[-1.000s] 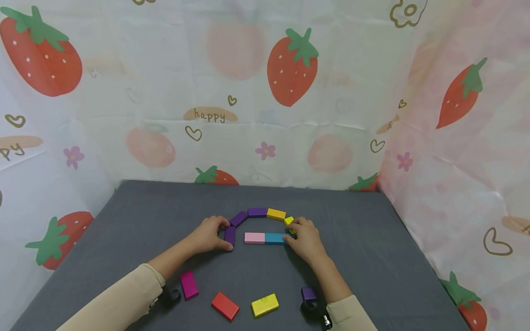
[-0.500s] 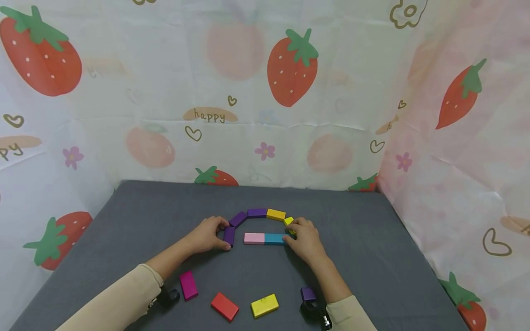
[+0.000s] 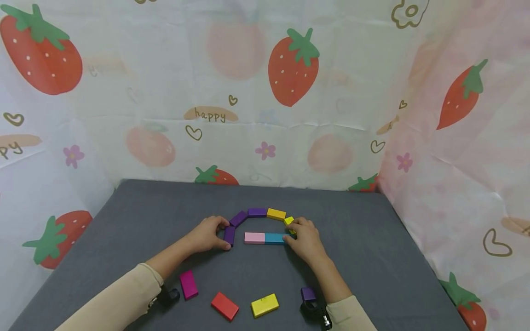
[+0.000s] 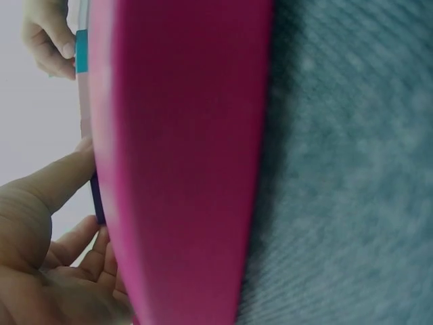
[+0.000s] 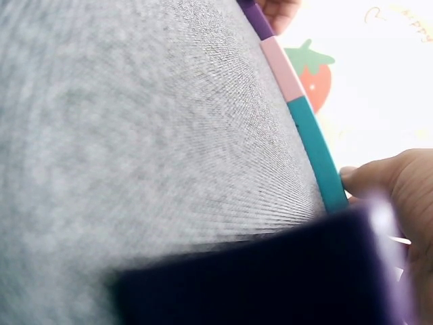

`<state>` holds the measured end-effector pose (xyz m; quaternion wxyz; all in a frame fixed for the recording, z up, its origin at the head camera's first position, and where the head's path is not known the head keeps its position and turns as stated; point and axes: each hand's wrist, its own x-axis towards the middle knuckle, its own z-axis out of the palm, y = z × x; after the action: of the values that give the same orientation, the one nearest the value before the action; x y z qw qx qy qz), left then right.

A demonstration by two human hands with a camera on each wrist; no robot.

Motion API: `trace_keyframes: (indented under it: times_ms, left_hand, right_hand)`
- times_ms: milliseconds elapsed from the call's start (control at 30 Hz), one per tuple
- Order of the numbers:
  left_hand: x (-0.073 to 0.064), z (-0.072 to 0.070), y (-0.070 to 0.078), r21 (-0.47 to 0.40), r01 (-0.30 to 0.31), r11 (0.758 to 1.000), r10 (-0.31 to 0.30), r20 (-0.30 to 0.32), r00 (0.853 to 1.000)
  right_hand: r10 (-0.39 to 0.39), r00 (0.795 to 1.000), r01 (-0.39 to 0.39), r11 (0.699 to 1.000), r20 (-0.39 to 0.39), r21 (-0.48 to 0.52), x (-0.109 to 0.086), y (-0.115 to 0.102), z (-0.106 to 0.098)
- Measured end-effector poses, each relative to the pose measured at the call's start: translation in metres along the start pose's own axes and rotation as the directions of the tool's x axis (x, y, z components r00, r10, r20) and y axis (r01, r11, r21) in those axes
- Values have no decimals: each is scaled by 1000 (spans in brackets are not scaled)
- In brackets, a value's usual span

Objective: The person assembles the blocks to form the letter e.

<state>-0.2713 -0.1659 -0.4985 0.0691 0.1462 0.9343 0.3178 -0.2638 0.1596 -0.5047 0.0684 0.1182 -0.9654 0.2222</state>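
In the head view, several blocks form an arch: a lower-left purple block [image 3: 229,235], a slanted purple block [image 3: 238,218], a top purple block [image 3: 257,212], an orange-yellow block [image 3: 276,214] and a yellow block [image 3: 289,221]. My left hand [image 3: 207,235] pinches the lower-left purple block between thumb and fingers. At the arch's right end, my right hand [image 3: 305,240] holds a yellow block, mostly hidden under its fingers. Its thumb is at the right end of a blue block [image 3: 274,238]. A pink block [image 3: 254,238] adjoins the blue one, inside the arch.
Nearer the front lie a magenta block [image 3: 189,285], a red block [image 3: 225,306], a yellow block [image 3: 265,305] and another purple block [image 3: 308,293] beside the right wrist. The magenta block [image 4: 189,162] fills much of the left wrist view. Strawberry-print cloth surrounds the grey table [image 3: 356,257].
My left hand and the lower-left purple block's near end have shifted very slightly left. My right hand and the other blocks stay where they were.
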Motion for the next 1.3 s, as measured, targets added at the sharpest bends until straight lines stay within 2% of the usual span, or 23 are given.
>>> trace_keyframes:
  times_ms: [167,333,533,833,1033,1300]
  left_hand:
    - [-3,-7,-1,-28,-22,999,22,18,1000]
    - [-9,-17,-2,-59,-26,998,27,9,1000]
    - [-22,-28,-2,-82,-30,996,28,-27,999]
    - [-50,-43,2,-158,-42,987,26,-103,994]
    - [-64,-46,-4,-142,-69,988,47,-152,987]
    - [-81,-43,-19,-148,-56,987,30,-169,985]
  right_hand:
    - [8,1000,-8,1000,13,22,-1,-1,0]
    - [3,1000,-4,1000,17,30,-1,-1,-1]
    - [0,1000,0,1000,11,26,0,-1,-2]
    - [1,1000,-1,1000,7,17,1,1,0]
    - [5,1000,-5,1000,11,17,2,2,1]
    - [-3,1000,3,1000,6,17,0,1,1]
